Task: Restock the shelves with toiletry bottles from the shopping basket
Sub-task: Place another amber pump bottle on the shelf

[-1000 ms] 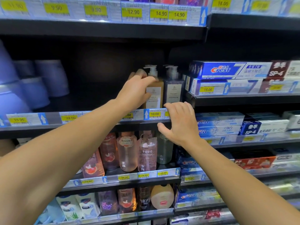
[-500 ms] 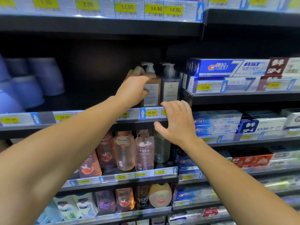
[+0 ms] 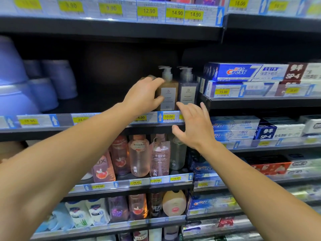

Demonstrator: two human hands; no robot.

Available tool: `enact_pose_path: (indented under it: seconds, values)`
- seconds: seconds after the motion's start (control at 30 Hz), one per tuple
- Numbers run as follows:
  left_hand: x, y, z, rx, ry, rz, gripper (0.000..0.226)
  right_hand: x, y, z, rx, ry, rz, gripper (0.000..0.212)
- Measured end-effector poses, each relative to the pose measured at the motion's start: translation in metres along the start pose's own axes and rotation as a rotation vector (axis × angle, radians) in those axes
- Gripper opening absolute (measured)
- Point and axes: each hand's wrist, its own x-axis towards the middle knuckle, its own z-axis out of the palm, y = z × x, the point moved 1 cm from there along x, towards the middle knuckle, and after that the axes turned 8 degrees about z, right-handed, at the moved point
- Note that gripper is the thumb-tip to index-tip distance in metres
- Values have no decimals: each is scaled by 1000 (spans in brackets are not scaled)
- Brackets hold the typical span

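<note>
The left hand (image 3: 145, 96) grips a squarish amber pump bottle (image 3: 167, 94) beside its translucent grey twin (image 3: 187, 92). The right hand (image 3: 192, 126) hovers spread wide before the shelf (image 3: 104, 122) edge.

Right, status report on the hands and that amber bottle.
Left hand grips amber pump bottle on the shelf. Right hand open, holding nothing. Grey pump bottle stands tight on its right.

Shop aisle, dark shelves (image 3: 111, 29) edged with yellow price tags (image 3: 148, 11), rows of pump bottles (image 3: 169, 94), boxed toothpaste (image 3: 243, 72)
</note>
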Motion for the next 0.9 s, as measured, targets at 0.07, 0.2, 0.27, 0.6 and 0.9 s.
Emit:
enact_pose_path:
  seconds: [0.07, 0.2, 0.27, 0.6, 0.9]
  values:
    - [-18, -2, -10, -23, 13, 35, 50, -4, -9, -4, 9, 0, -16, 71]
    - [-71, -11, -28, -19, 17, 41, 54, -14, -37, -8, -35, -49, -30, 70]
    - [-104, -19, -38, -3, 34, 49, 53, -21, -56, -9, -57, -57, -53, 70]
    - [-290, -65, -69, 25, -79, -145, 57, -90, -185, 16, 4, -248, -180, 70]
    - [-477, -75, -54, -61, -366, -326, 61, -216, -289, 80, 83, -595, -265, 68]
